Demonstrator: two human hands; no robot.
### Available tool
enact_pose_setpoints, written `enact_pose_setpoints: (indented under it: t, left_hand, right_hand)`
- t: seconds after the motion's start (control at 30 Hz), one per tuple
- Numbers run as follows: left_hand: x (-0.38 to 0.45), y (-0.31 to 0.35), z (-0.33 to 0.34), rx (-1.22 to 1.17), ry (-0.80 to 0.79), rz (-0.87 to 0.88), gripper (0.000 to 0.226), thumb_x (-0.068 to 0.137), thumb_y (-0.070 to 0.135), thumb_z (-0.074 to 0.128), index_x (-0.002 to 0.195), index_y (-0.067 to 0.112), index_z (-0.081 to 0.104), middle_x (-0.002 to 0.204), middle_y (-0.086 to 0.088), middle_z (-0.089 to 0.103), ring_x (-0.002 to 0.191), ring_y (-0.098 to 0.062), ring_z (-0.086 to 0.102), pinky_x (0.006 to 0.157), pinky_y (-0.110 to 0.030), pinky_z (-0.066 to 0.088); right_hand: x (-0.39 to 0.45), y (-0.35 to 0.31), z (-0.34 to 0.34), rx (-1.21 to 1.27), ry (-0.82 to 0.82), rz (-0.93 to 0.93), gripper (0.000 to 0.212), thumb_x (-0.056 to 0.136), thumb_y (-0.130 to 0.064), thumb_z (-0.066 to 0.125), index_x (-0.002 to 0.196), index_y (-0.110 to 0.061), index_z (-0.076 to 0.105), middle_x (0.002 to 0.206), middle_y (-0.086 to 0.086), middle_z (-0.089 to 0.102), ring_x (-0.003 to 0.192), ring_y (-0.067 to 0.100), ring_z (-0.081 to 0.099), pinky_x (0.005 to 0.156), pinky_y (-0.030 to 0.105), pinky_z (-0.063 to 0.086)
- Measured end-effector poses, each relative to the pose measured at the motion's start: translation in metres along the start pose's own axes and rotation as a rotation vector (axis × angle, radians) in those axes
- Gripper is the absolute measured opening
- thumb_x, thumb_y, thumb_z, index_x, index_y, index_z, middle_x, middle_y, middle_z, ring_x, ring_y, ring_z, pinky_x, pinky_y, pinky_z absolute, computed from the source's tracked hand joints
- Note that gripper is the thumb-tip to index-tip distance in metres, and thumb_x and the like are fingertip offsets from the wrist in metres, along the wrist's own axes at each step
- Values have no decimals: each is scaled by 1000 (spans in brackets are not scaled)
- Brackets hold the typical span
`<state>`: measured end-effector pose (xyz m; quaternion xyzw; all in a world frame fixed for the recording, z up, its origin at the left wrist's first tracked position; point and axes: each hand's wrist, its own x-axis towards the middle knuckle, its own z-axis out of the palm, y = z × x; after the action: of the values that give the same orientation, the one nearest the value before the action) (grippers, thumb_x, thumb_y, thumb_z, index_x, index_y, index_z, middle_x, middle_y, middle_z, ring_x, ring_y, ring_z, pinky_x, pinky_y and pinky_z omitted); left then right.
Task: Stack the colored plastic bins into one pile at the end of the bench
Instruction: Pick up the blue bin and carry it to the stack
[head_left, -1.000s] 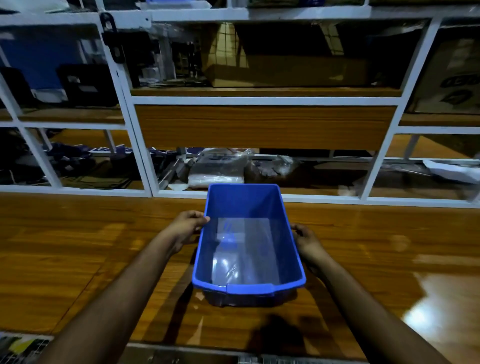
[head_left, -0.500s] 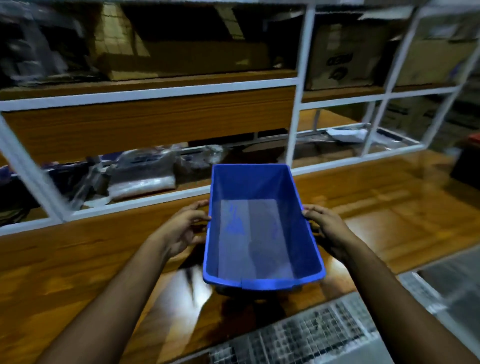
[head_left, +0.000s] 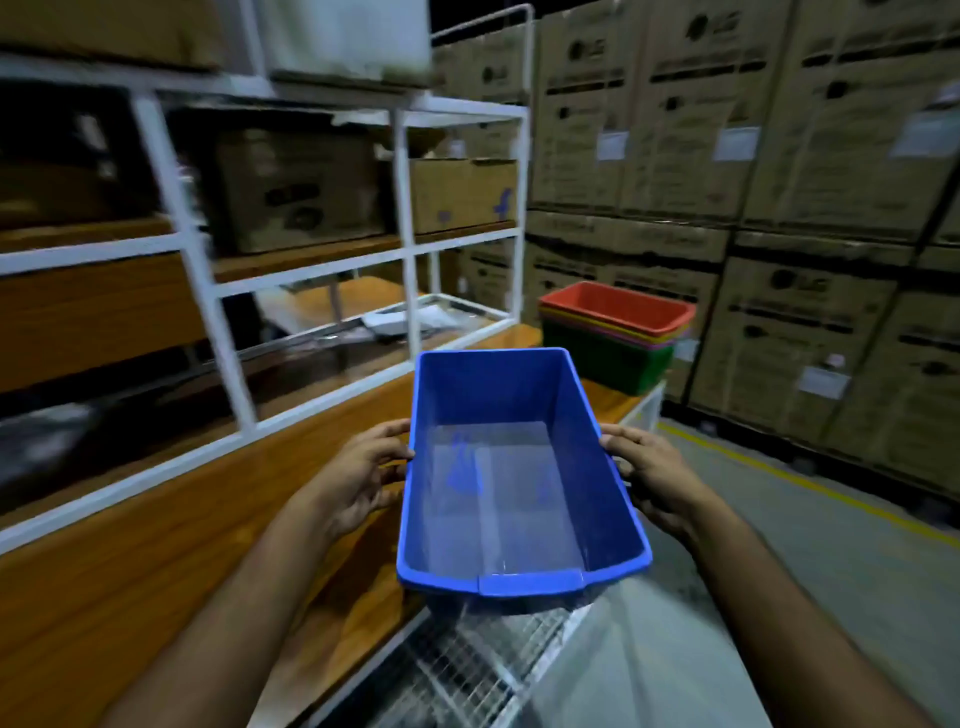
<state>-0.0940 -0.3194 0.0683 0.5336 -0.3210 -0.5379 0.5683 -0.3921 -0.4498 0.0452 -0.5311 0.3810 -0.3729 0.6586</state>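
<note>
A blue bin (head_left: 519, 467) was held level over the front edge of the wooden bench (head_left: 156, 571), gripped at its long rims by the left hand (head_left: 358, 478) and the right hand (head_left: 649, 478), the fingers of each curled under the lip. It was seen to be empty. At the bench's far end, near the corner, a pile of nested bins (head_left: 613, 338) was set, a red one uppermost and a green one lowest. Between bin and pile a bare strip of benchtop was left, bounded on the left by a white shelf frame (head_left: 405, 234). On the right, open floor with a yellow line (head_left: 805, 483) was bordered by stacked cartons (head_left: 779, 156); their print was too blurred to be read with certainty.
</note>
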Motion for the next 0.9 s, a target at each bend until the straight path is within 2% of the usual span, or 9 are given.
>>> enact_pose_setpoints:
  t: [0.07, 0.17, 0.3, 0.4, 0.5, 0.63, 0.73, 0.83, 0.9]
  left_hand:
    - [33, 0, 49, -21, -52, -13, 47, 83, -2, 49, 122, 20, 62, 93, -5, 66, 69, -12, 56, 58, -28, 56]
    - [82, 5, 114, -28, -97, -22, 47, 81, -2, 50, 121, 19, 64, 102, -9, 65, 79, -17, 54, 62, -30, 57]
    - [138, 25, 181, 7, -121, -12, 43, 80, -1, 49, 115, 19, 65, 96, -7, 64, 75, -16, 55, 60, -28, 55]
    - [183, 47, 218, 2, -134, -1, 40, 79, 2, 49, 113, 18, 65, 97, -8, 64, 73, -15, 57, 57, -26, 55]
    - [235, 70, 241, -56, -142, 28, 43, 79, 3, 49, 118, 14, 64, 102, -11, 63, 76, -17, 56, 56, -24, 56]
    - [297, 98, 262, -123, -148, 60, 38, 82, 4, 47, 114, 14, 65, 98, -10, 63, 80, -17, 57, 60, -25, 56]
    - [340, 119, 275, -176, -164, 56, 40, 82, 4, 46, 117, 12, 65, 93, -9, 61, 78, -17, 53, 55, -21, 55]
    - [378, 135, 283, -199, -118, 72, 37, 82, 4, 49, 114, 11, 66, 92, -9, 63, 76, -16, 56, 55, -23, 56]
    - [399, 141, 287, -193, -90, 90, 36, 83, 5, 50, 115, 11, 65, 100, -9, 62, 79, -17, 58, 57, -25, 56]
  right_hand:
    - [10, -12, -53, -7, 49, 6, 22, 93, -12, 56, 109, -15, 70, 100, 10, 66, 93, 28, 50, 66, 28, 46]
    - [26, -33, -122, -13, 104, 2, 24, 91, -10, 54, 107, -16, 72, 98, 10, 67, 94, 29, 50, 68, 31, 48]
    - [56, -59, -184, 17, 188, -43, 27, 89, -9, 54, 106, -16, 74, 108, 14, 73, 95, 33, 57, 81, 43, 47]
    - [93, -79, -217, 38, 236, -72, 28, 87, -9, 53, 105, -13, 75, 106, 17, 73, 87, 32, 57, 77, 42, 46]
    - [140, -103, -246, 39, 212, -105, 29, 88, -8, 52, 108, -10, 73, 104, 18, 69, 77, 27, 54, 61, 29, 45]
    - [215, -137, -278, 55, 174, -148, 30, 84, -13, 57, 107, -12, 75, 104, 22, 65, 88, 31, 44, 67, 31, 40]
    - [270, -159, -293, 80, 111, -144, 41, 73, -21, 63, 111, -13, 73, 108, 22, 51, 86, 28, 33, 64, 33, 30]
    - [323, -179, -305, 72, 113, -126, 39, 72, -23, 64, 108, -15, 75, 107, 19, 47, 79, 27, 33, 61, 33, 28]
    - [354, -188, -309, 67, 106, -110, 42, 68, -27, 67, 108, -17, 76, 111, 18, 49, 85, 30, 37, 65, 34, 30]
